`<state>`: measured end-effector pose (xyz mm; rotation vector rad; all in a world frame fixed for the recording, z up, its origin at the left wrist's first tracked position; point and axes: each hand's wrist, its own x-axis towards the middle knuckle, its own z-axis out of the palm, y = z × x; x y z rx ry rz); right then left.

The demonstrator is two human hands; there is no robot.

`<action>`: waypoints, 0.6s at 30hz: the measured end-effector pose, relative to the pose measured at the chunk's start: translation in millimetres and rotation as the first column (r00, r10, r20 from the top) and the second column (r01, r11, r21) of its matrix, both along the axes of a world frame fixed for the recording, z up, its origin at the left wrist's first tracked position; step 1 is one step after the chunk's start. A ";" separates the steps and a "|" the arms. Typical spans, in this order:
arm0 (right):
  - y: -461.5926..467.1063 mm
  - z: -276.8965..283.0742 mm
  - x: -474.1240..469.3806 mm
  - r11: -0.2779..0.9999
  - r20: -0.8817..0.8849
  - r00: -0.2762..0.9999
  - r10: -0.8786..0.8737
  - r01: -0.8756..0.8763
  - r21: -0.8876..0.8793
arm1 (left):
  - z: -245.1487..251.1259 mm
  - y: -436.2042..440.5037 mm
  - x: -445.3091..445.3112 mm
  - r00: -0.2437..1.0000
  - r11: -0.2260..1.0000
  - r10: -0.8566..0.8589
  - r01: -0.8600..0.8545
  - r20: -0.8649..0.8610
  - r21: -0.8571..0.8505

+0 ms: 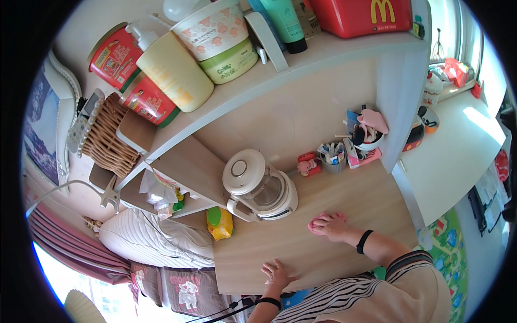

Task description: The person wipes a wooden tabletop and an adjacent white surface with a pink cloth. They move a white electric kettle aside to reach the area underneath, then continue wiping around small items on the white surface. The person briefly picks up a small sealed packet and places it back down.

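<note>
On the light wooden desktop (282, 250), my right hand (332, 227) presses down on a pink cloth (316, 225), which shows around the fingers. My left hand (278, 274) rests near the desk's front edge with its fingers spread and nothing in it. Beyond the hands, a cream electric kettle with a glass body (262, 185) stands by the shelf side. To its left lies a yellow pack of wipes with a green lid (220, 223).
At the desk's back are a pink figurine (309, 164), a grey cup of small packets (334, 157) and a white holder (368, 139). A shelf (242, 87) overhead bears a pump bottle (175, 72), tubs and a red box (359, 16). A wicker basket (109, 137) sits left.
</note>
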<state>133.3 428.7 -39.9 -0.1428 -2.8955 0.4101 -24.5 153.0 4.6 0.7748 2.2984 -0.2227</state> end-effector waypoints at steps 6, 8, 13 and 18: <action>60.9 10.8 4.6 0.887 0.058 0.891 -0.451 0.454 -0.077 | 0.1 -1.1 3.0 1.000 1.000 0.028 -0.028 -0.010 0.013; 57.5 9.3 -1.8 0.822 0.057 0.824 -0.563 0.566 -0.060 | 1.6 -1.4 3.9 1.000 1.000 0.027 -0.027 -0.008 0.008; -9.5 5.3 11.0 0.929 0.010 0.931 -0.365 0.365 -0.058 | 8.3 0.2 4.6 1.000 1.000 0.016 -0.016 -0.001 0.012; -48.9 9.3 49.0 0.995 0.045 0.996 -0.076 0.078 -0.061 | 5.9 -2.1 3.9 1.000 1.000 0.002 -0.002 -0.018 0.016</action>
